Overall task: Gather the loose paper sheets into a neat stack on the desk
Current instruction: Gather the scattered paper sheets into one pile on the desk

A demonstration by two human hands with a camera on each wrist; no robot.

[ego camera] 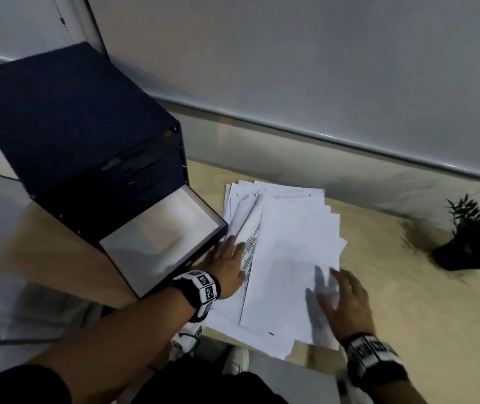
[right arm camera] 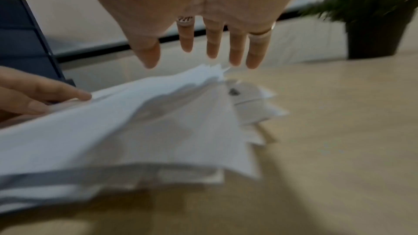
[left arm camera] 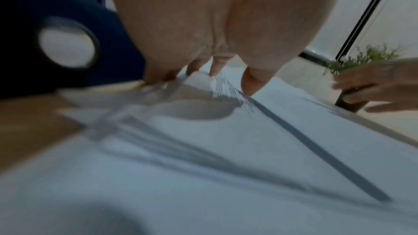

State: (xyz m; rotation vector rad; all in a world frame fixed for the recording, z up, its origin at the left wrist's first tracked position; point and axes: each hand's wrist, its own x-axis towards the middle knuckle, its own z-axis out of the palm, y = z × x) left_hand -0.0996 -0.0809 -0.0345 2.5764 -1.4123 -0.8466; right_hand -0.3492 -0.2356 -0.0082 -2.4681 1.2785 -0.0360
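A fanned pile of white paper sheets (ego camera: 285, 252) lies on the light wooden desk (ego camera: 425, 316); one sheet shows a strip of printed text. My left hand (ego camera: 228, 265) lies flat on the pile's left edge, fingers straight, fingertips (left arm camera: 216, 71) touching the paper (left arm camera: 203, 158). My right hand (ego camera: 342, 301) hovers with spread straight fingers (right arm camera: 212, 42) just over the pile's right side (right arm camera: 147, 131), holding nothing. The sheets' corners stick out unevenly on the right and far ends.
A dark blue drawer box (ego camera: 81, 135) stands left of the pile, its lowest drawer (ego camera: 160, 237) pulled out beside my left hand. A potted plant (ego camera: 475, 237) sits at the right. A wall panel runs behind the desk. The pile's near end overhangs the desk's front edge.
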